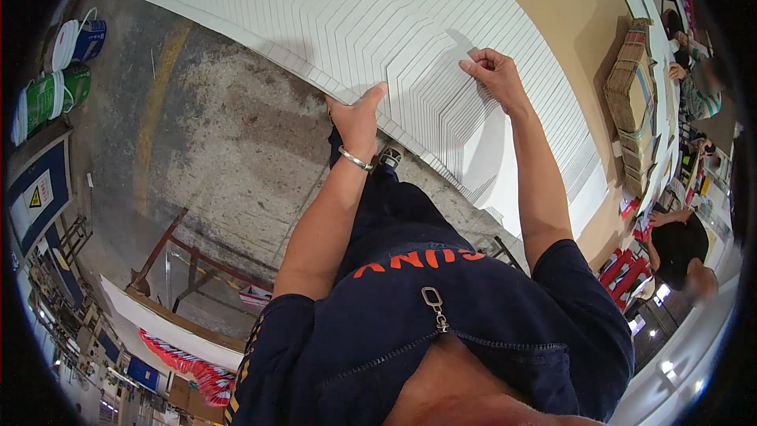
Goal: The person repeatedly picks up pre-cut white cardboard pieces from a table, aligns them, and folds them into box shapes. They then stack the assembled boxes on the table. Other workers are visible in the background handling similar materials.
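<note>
Head view: fanned white cardboard sheets lie just ahead of both hands, over tan board, long axis upper L to lower R. L hand nearer, at near edge, thumb on top, fingers mostly hidden, grip unclear; R hand over mid-fan, thumb/fingertips bunched, can't tell if pinching.

Stained grey concrete floor; faded yellow line; bright lights

Navy shirt (plus silver bracelet)

Downward fisheye view, head height
</note>
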Motion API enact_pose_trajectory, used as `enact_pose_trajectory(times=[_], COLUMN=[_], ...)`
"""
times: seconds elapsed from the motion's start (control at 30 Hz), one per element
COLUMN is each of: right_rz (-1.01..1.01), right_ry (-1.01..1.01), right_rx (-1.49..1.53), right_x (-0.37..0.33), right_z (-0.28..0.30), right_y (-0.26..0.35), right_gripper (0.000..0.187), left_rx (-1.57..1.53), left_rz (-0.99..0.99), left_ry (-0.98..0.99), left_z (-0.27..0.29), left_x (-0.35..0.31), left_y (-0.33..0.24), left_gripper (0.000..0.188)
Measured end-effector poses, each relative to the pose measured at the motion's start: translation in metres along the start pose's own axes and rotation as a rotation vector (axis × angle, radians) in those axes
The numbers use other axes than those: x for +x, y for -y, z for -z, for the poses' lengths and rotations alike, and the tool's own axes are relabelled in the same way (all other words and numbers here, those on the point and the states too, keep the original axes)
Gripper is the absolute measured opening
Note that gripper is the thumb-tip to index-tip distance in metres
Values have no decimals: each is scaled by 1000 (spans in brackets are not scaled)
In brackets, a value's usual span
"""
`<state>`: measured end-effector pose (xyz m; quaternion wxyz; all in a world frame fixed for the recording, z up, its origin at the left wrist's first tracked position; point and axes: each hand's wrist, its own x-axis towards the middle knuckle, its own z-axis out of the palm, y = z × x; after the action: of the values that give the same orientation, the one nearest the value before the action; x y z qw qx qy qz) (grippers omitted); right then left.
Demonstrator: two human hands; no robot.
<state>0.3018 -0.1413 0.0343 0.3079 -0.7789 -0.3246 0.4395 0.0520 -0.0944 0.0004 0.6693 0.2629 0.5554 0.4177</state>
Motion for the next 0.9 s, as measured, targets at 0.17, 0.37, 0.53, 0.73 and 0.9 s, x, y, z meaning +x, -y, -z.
enact_pose_trajectory(times=[0.17, 0.37, 0.53, 0.73, 0.9], right_rz=[1, -10, 53, 40, 30], right_ry=[9, 17, -47, 15, 32], right_rx=[27, -11, -32, 22, 45], right_x=[1, -4, -9, -5, -6], right_z=[1, 1, 1, 3, 4], right_y=[-4, 5, 5, 1, 3], right_gripper=[24, 25, 23, 23, 22], left_rx=[-25, -24, 34, -53, -62], left_rz=[-22, 7, 78, 54, 29], left_ry=[-25, -3, 13, 51, 54], left_z=[-3, 0, 5, 7, 4], left_x=[-3, -3, -10, -9, -11], left_y=[-3, -3, 2, 15, 12], left_gripper=[75, 75, 68, 53, 56])
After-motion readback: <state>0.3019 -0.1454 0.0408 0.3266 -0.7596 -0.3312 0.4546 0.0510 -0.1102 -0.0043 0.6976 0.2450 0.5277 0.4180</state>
